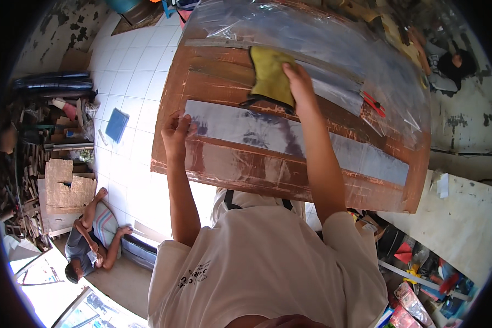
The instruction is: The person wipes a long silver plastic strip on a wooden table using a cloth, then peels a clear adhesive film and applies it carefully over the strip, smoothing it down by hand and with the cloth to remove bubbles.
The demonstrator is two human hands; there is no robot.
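In my right hand [299,87] is a yellow cloth [270,74] with dark edging, held above the brown board [170,109]. My fingers grip its right side, and its far part covers some of the board. Below the cloth lies a long grey strip [246,127] with dark, smeary patches, running across the board. My left hand [175,131] is at the strip's left end, its fingers curled and closed on the corner. Red-handled scissors or pliers [374,105] rest farther right; their tips are too small to tell which.
Clear plastic sheeting [311,30] covers the board's far side. A person [93,240] sits on the floor at lower left, near stacked wood scraps [33,175]. Another person [448,65] is at far right. A blue flat object [117,125] lies on white tiles. Clutter [421,279] fills the lower right.
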